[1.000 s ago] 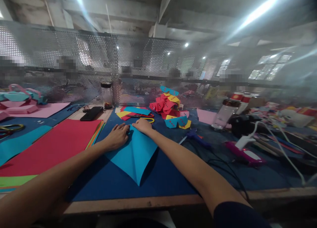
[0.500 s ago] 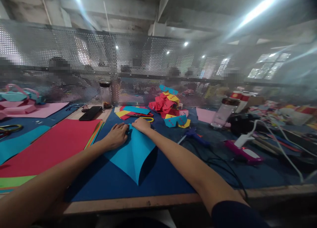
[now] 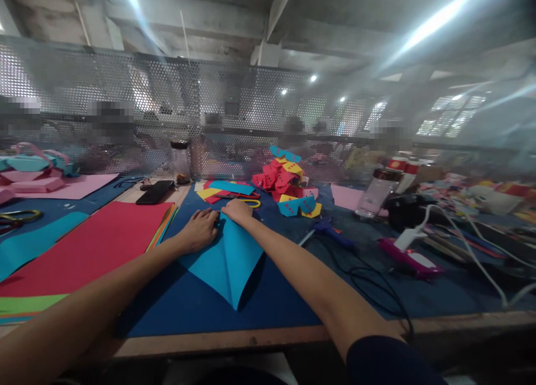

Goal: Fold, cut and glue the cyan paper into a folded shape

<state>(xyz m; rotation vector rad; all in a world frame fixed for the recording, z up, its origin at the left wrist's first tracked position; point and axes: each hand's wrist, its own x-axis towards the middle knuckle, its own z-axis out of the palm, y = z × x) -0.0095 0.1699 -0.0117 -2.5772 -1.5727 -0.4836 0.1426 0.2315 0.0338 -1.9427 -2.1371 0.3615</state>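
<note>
A sheet of blue paper (image 3: pixel 226 256) lies in front of me with a crease running along its middle, its near corner pointing at me and its right side lifted off the table. My left hand (image 3: pixel 201 229) is on the sheet's far left part, fingers bent and closed on the paper. Right beside it, my right hand (image 3: pixel 238 211) is closed at the far end of the same sheet, knuckles up. The fingertips of both hands are partly hidden. Yellow-handled scissors (image 3: pixel 253 203) lie just beyond my right hand.
To the left is a stack of coloured paper (image 3: pixel 96 245) with red on top, and a black phone (image 3: pixel 155 192). Folded paper pieces (image 3: pixel 285 178) are heaped behind. At right are a glue gun (image 3: pixel 333 233), a clear bottle (image 3: pixel 379 195), a pink power strip (image 3: pixel 410 256) and cables.
Both hands stay at the far end of the blue paper. The sheet's raised right side is slightly lower and flatter, and its near corner has shifted a little to the right.
</note>
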